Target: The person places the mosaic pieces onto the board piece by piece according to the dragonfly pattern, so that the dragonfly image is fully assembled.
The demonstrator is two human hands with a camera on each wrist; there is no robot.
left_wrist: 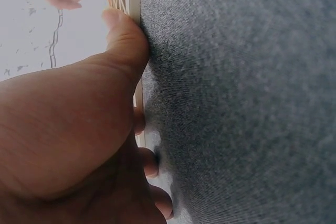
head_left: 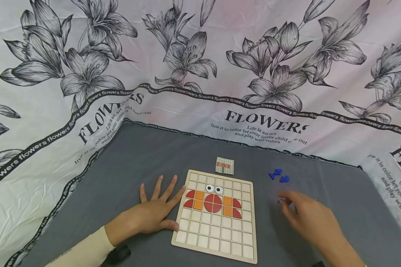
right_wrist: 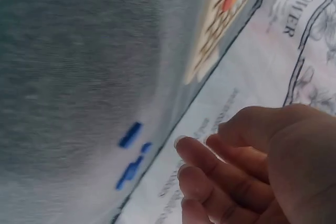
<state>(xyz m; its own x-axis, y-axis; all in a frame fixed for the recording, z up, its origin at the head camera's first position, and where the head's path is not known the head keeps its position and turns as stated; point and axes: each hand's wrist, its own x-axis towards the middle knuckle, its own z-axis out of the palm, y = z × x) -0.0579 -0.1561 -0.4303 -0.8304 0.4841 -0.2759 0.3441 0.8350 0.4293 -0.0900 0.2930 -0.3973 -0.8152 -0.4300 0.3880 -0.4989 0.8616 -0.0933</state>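
A wooden grid board (head_left: 214,243) lies on the grey cloth, with red quarter-round pieces (head_left: 212,203), orange squares (head_left: 227,205) and two round eye pieces (head_left: 209,188) in its cells. My left hand (head_left: 153,211) rests spread on the cloth at the board's left side, its thumb (left_wrist: 126,38) touching the edge. To the right of the board, my right hand (head_left: 309,218) hovers above the cloth with fingers loosely bent. No piece shows between its fingers in the right wrist view. Several small blue pieces (head_left: 278,172) lie beyond it.
Behind the board lies a small square picture card (head_left: 224,165) with a gridded figure. White fabric with printed flowers (head_left: 187,55) rises behind the grey cloth (head_left: 147,148) and at its sides. A dark object (head_left: 118,255) sits under the left forearm.
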